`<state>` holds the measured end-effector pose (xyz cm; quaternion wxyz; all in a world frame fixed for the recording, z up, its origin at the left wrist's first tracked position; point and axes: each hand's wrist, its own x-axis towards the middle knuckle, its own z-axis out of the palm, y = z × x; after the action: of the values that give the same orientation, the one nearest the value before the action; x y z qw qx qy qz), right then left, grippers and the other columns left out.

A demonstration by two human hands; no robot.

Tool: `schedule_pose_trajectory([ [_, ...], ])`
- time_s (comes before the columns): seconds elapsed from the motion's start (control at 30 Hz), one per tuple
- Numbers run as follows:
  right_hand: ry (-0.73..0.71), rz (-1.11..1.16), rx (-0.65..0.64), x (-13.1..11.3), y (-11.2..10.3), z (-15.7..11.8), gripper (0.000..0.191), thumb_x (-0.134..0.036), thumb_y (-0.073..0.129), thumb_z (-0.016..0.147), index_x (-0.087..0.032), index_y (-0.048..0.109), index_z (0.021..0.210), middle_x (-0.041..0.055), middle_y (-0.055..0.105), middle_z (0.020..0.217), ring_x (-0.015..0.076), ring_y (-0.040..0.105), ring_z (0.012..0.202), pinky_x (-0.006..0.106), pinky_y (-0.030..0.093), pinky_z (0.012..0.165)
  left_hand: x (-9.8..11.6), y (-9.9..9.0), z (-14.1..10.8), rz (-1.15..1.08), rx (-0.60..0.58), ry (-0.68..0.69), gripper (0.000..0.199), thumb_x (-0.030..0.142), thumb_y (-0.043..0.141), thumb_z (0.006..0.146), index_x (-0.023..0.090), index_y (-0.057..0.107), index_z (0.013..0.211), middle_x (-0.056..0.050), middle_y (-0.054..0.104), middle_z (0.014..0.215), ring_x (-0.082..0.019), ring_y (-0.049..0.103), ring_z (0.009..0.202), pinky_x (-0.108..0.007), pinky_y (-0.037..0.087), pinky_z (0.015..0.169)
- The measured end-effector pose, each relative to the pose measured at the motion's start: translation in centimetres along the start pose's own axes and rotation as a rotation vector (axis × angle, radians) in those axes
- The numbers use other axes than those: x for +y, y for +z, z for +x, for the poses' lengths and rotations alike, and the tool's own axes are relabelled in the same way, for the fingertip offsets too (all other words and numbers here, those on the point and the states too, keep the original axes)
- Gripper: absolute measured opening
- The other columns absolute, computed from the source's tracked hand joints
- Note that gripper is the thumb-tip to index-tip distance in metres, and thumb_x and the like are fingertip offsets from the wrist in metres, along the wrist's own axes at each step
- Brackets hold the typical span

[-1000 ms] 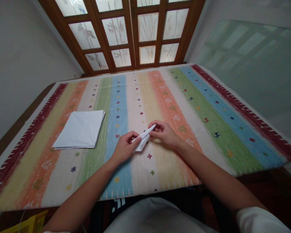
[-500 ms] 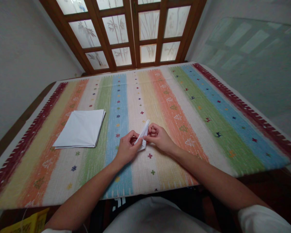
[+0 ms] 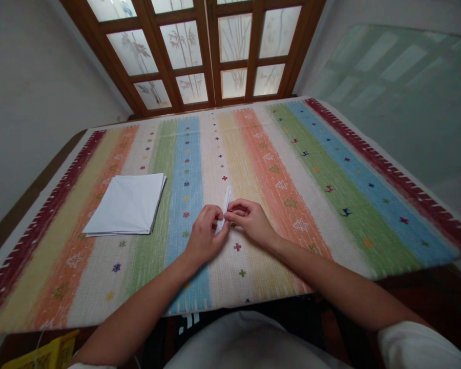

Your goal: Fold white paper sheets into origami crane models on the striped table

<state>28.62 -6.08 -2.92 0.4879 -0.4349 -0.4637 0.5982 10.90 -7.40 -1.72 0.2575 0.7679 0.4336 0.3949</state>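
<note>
A narrow folded white paper strip (image 3: 226, 201) stands tilted slightly upward over the rug, its lower end pinched between both hands. The left hand (image 3: 205, 230) curls its fingers closely around that end, and the right hand (image 3: 249, 220) presses in from the other side, fingers bent and nearly closed. Well to the left, a square stack of white paper (image 3: 125, 205) lies on a striped multicoloured woven rug (image 3: 276, 154).

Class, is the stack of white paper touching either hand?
No, the stack of white paper lies on the striped rug, apart from the left hand and the right hand.
</note>
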Motion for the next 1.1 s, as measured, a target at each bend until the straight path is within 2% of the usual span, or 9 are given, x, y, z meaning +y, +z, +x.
schedule_pose_trajectory([
  [0.17, 0.054, 0.082, 0.024, 0.29, -0.31, 0.32, 0.036, -0.041, 0.096, 0.065, -0.022, 0.072, 0.085, 0.0005, 0.074, 0.08, 0.0165, 0.071, 0.074, 0.031, 0.06, 0.073, 0.12, -0.24, 0.03, -0.093, -0.026, -0.058, 0.011, 0.029, 0.068, 0.097, 0.02, 0.061, 0.094, -0.005, 0.063, 0.1, -0.016, 0.061, 0.084, -0.022, 0.054, 0.064],
  [0.33, 0.11, 0.194, 0.023, 0.12, -0.33, 0.18, 0.042, -0.035, 0.099, 0.062, -0.024, 0.07, 0.091, -0.0025, 0.074, 0.08, 0.0148, 0.071, 0.074, 0.031, 0.062, 0.076, 0.05, -0.75, 0.23, -0.168, -0.042, -0.181, 0.009, 0.027, 0.069, 0.093, 0.02, 0.066, 0.09, -0.007, 0.067, 0.1, -0.017, 0.063, 0.086, -0.022, 0.055, 0.065],
  [0.47, 0.14, 0.235, 0.0, 0.04, -0.41, 0.12, 0.048, -0.035, 0.098, 0.065, -0.024, 0.071, 0.103, -0.0006, 0.076, 0.085, 0.017, 0.074, 0.08, 0.034, 0.063, 0.081, -0.27, -0.78, 0.32, -0.235, -0.04, -0.246, 0.012, 0.03, 0.07, 0.091, 0.019, 0.067, 0.087, -0.007, 0.068, 0.098, -0.017, 0.066, 0.086, -0.025, 0.056, 0.07],
  [0.6, 0.117, 0.229, 0.001, 0.25, -0.5, 0.15, 0.044, -0.034, 0.094, 0.07, -0.023, 0.071, 0.107, 0.0012, 0.076, 0.091, 0.0173, 0.074, 0.084, 0.035, 0.062, 0.084, -0.63, -0.67, 0.38, -0.311, -0.029, -0.317, 0.012, 0.031, 0.067, 0.092, 0.02, 0.065, 0.09, -0.005, 0.069, 0.091, -0.017, 0.067, 0.081, -0.026, 0.055, 0.07],
  [0.67, 0.104, 0.214, 0.006, 0.33, -0.46, 0.15, 0.042, -0.032, 0.091, 0.071, -0.023, 0.071, 0.106, 0.0012, 0.076, 0.093, 0.0164, 0.073, 0.083, 0.033, 0.06, 0.082, -0.7, -0.72, 0.48, -0.313, -0.026, -0.304, 0.012, 0.032, 0.066, 0.093, 0.02, 0.065, 0.089, -0.005, 0.07, 0.092, -0.018, 0.068, 0.085, -0.03, 0.057, 0.077],
  [0.8, 0.05, 0.184, 0.006, 0.24, -0.27, 0.11, 0.034, -0.029, 0.089, 0.071, -0.024, 0.073, 0.101, 0.0002, 0.076, 0.095, 0.0152, 0.071, 0.083, 0.03, 0.057, 0.082, -0.7, -0.87, 0.6, -0.295, -0.033, -0.22, 0.016, 0.033, 0.064, 0.095, 0.02, 0.068, 0.086, -0.011, 0.073, 0.11, -0.023, 0.069, 0.105, -0.038, 0.057, 0.095],
  [0.93, 0.01, 0.135, -0.016, -0.05, -0.19, 0.03, 0.024, -0.029, 0.085, 0.074, -0.023, 0.074, 0.095, 0.0007, 0.076, 0.096, 0.0158, 0.071, 0.086, 0.032, 0.056, 0.089, -0.59, -0.82, 0.43, -0.298, -0.058, -0.242, 0.013, 0.03, 0.063, 0.093, 0.02, 0.069, 0.089, -0.013, 0.071, 0.121, -0.024, 0.068, 0.111, -0.036, 0.059, 0.088],
  [1.1, 0.028, 0.106, -0.022, -0.19, -0.34, 0.0, 0.025, -0.032, 0.085, 0.073, -0.023, 0.074, 0.093, 0.001, 0.076, 0.092, 0.0169, 0.07, 0.085, 0.032, 0.056, 0.085, -0.48, -0.84, 0.41, -0.294, -0.058, -0.226, 0.01, 0.027, 0.063, 0.092, 0.02, 0.068, 0.086, -0.012, 0.073, 0.117, -0.023, 0.07, 0.107, -0.035, 0.059, 0.087],
])
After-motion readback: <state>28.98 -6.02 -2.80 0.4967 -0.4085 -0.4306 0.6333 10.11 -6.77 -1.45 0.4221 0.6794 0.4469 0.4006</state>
